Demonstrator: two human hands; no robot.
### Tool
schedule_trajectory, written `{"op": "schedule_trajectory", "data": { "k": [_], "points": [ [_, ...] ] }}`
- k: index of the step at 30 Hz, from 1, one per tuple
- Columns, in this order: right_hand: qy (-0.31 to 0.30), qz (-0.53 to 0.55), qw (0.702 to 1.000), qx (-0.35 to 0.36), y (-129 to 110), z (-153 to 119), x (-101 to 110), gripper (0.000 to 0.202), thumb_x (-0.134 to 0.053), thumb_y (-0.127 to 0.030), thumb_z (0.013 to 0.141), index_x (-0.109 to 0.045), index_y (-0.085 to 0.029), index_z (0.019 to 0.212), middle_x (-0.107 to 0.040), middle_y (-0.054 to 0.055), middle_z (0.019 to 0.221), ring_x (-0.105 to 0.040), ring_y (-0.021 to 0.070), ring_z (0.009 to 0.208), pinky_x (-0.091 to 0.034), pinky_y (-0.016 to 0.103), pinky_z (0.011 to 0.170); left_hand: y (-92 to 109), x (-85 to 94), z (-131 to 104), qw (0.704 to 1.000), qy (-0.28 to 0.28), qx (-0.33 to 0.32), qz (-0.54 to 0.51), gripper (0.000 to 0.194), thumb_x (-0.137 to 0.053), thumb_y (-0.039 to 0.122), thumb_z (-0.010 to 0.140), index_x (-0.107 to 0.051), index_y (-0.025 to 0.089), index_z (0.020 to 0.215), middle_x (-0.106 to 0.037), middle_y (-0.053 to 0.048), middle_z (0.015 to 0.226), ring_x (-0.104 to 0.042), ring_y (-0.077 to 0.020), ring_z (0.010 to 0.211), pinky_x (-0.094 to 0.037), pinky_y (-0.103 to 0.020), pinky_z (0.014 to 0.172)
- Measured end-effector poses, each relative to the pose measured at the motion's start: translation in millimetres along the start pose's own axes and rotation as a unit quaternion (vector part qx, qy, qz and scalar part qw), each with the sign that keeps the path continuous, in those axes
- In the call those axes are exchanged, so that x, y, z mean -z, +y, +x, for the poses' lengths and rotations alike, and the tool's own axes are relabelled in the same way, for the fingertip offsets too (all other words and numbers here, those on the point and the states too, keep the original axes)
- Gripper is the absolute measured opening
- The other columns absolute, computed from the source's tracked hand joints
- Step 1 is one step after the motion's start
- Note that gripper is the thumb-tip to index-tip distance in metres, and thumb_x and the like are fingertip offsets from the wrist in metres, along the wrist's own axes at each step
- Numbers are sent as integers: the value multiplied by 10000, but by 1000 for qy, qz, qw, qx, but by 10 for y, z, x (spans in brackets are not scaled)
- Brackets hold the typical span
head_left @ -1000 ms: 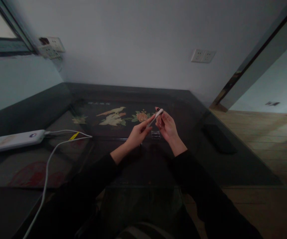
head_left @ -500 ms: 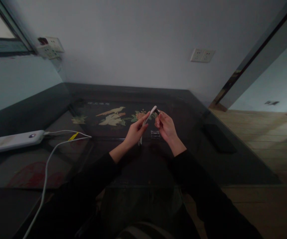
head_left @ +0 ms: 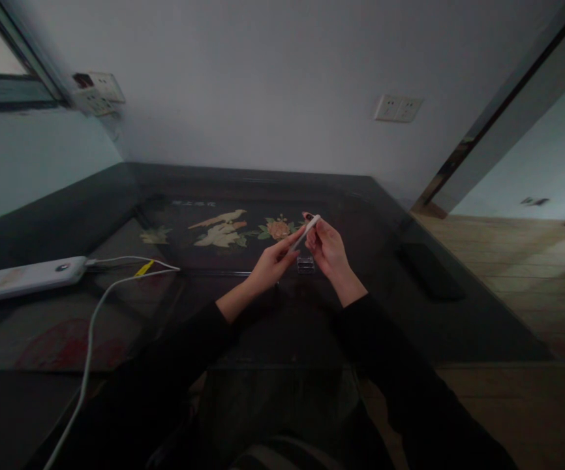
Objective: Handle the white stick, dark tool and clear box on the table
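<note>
A slender white strip [head_left: 306, 233] slants between my two hands above the dark tabletop, its far end up and to the right. My left hand [head_left: 273, 262] is closed on its lower part between thumb and fingers. Around the upper end, the fingers of my right hand [head_left: 328, 247] are pinched together. Something small and dark [head_left: 308, 216] shows beside that end, too small to name. Just below the hands, a small clear case with rows [head_left: 305, 265] lies on the table.
The dark glossy table [head_left: 273, 326] bears a bird-and-flower picture [head_left: 221, 230]. On the left lies a white power bank [head_left: 28, 277] with a white cable [head_left: 94, 320] running to the near edge. A flat black object [head_left: 430, 271] lies right. Wall sockets [head_left: 398, 109] are behind.
The white strip has shifted right and now lies closer to my right fingers. My left hand has moved slightly right. The strip's hanging lower end no longer shows below my left hand.
</note>
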State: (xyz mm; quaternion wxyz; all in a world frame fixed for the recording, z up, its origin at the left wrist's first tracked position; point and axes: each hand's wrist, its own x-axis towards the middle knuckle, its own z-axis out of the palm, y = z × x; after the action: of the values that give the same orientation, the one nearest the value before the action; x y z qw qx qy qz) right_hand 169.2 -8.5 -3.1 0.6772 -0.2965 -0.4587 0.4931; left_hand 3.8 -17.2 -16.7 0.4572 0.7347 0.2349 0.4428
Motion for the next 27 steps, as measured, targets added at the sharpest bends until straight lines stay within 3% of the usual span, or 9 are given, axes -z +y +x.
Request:
{"op": "schedule_trajectory", "data": {
  "k": [10, 16, 24, 27],
  "points": [
    [-9, 1, 1000, -8, -35, -19, -42, 483, -803, -621, 731, -756, -228, 1008, -427, -71, 558, -319, 95, 509, -276, 298, 515, 11, 28, 29, 1000, 17, 15, 11, 599, -563, 240, 950, -474, 157, 1536, -598, 23, 718, -355, -79, 558, -329, -209, 551],
    [-11, -8, 1000, -2, -20, -9, -39, 423, -801, -637, 729, -688, -239, 817, -429, -69, 540, -324, 95, 495, -263, 296, 514, -44, 82, 54, 999, 41, 20, 25, 601, -594, 273, 950, -483, 171, 1532, -615, 16, 734, -328, -84, 551, -312, -223, 539],
    [-6, -4, 1000, -10, -13, -1, -36, 447, -830, -635, 692, -664, -240, 816, -447, -73, 526, -329, 95, 487, -259, 288, 502, -43, 100, 56, 997, 58, 27, 32, 595, -580, 235, 952, -481, 190, 1537, -585, 34, 677, -306, -85, 542, -300, -216, 524],
    [-10, 6, 1000, -7, -13, 0, -41, 448, -837, -634, 690, -651, -234, 769, -453, -71, 512, -332, 87, 480, -260, 278, 497, -34, 101, 57, 997, 59, 29, 42, 587, -575, 211, 947, -495, 202, 1528, -636, 20, 738, -330, -81, 555, -319, -210, 541]
  ]
}}
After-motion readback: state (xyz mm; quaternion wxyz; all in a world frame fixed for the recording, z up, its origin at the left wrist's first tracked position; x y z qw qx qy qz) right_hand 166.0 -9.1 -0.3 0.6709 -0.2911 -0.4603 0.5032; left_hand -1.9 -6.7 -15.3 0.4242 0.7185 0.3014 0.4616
